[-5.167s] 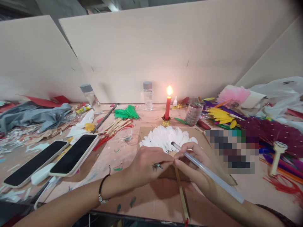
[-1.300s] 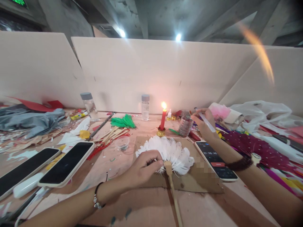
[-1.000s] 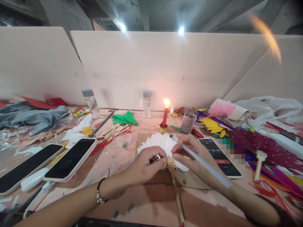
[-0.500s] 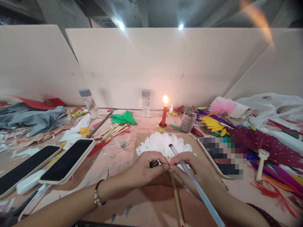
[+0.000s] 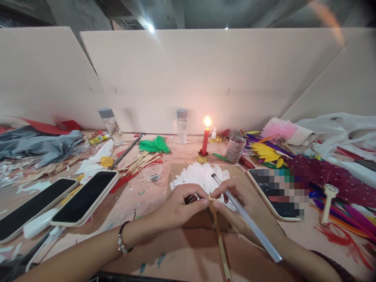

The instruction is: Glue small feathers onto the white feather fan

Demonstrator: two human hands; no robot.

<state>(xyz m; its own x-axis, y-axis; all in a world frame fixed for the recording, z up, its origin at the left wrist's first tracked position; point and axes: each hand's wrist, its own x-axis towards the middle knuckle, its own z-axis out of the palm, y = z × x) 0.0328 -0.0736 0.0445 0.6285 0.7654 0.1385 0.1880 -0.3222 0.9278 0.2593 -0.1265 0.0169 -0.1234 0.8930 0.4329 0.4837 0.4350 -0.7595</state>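
A white feather fan [image 5: 196, 176] lies on brown cardboard [image 5: 176, 170], its slim wooden handle [image 5: 219, 246] pointing toward me. At the base of the feathers, my left hand [image 5: 183, 203] has thumb and index finger closed on the head of the handle. Something dark and reddish [image 5: 191, 199] shows inside the curl of its fingers; I cannot make out what. My right hand [image 5: 242, 207] holds a long translucent glue stick [image 5: 249, 221] with a darkened tip, slanting across the fingers. Its thumb and index fingertip touch the fan's base opposite my left hand.
A lit red candle [image 5: 206, 141] stands just behind the fan. Phones [image 5: 85, 199] and a white case [image 5: 41, 223] lie left; another phone [image 5: 276, 196] lies right. Green feathers [image 5: 154, 145], a bottle [image 5: 182, 127], a crumpled plastic bottle [image 5: 235, 149] and a maroon fan [image 5: 320, 176] surround the work.
My right thumb and index finger have separated a little, showing more of the handle's head. The glue stick has shifted slightly right with the hand. The view has tilted a little.
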